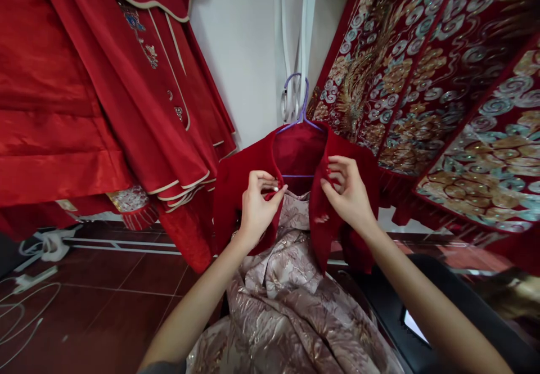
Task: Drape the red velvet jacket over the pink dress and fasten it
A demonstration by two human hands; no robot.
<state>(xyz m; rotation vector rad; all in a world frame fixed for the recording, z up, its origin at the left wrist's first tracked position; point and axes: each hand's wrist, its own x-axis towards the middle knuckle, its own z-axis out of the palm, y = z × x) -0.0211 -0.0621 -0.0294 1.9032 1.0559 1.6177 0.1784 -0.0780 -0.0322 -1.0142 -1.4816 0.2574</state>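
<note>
A short red jacket (238, 178) hangs on a purple hanger (302, 116), its front parted down the middle. My left hand (260, 208) pinches the jacket's left front edge near the collar, thumb against the fingers. On the other front edge, my right hand (348, 190) has its fingers bent around the border, with the thumb on the fabric. Small red fastenings show along both edges by my fingertips. Below and inside the jacket is a pale pinkish brocade dress (291, 284) with a shiny floral pattern.
Red garments (101, 87) hang on the left; a richly embroidered red garment (405, 93) hangs on the right. A white pole (310, 19) stands behind the hanger. White cables (25, 312) and a power strip (36, 278) lie on the tiled floor. A phone-like lit screen (414, 324) rests on a black surface.
</note>
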